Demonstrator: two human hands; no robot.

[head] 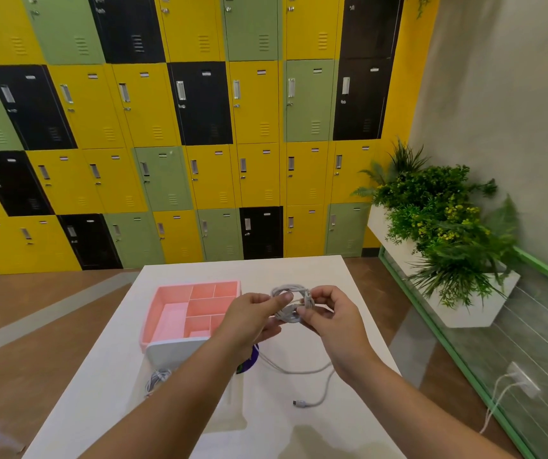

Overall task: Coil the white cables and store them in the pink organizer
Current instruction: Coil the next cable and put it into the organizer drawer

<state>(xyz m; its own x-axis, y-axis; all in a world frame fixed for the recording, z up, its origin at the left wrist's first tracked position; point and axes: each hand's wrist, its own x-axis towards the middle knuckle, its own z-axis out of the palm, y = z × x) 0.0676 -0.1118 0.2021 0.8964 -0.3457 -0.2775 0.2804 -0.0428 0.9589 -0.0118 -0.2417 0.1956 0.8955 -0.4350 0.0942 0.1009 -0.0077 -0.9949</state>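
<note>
A white cable coil (288, 313) hangs in the air above the white table (299, 270), just right of the pink organizer (153, 313). My left hand (252, 313) pinches the coil's left side. My right hand (329, 316) pinches its right side, near an upright plug end. A loose white cable (319, 397) trails across the table below my hands, its plug lying at the end. Another coiled white cable (157, 379) lies near the table's left edge, in front of the organizer. The organizer's compartments look empty.
A white box (173, 354) stands against the organizer's near side. A purple object (249, 359) shows under my left wrist. Lockers fill the wall behind; a planter (438, 226) and a green-framed glass rail (465, 369) stand to the right.
</note>
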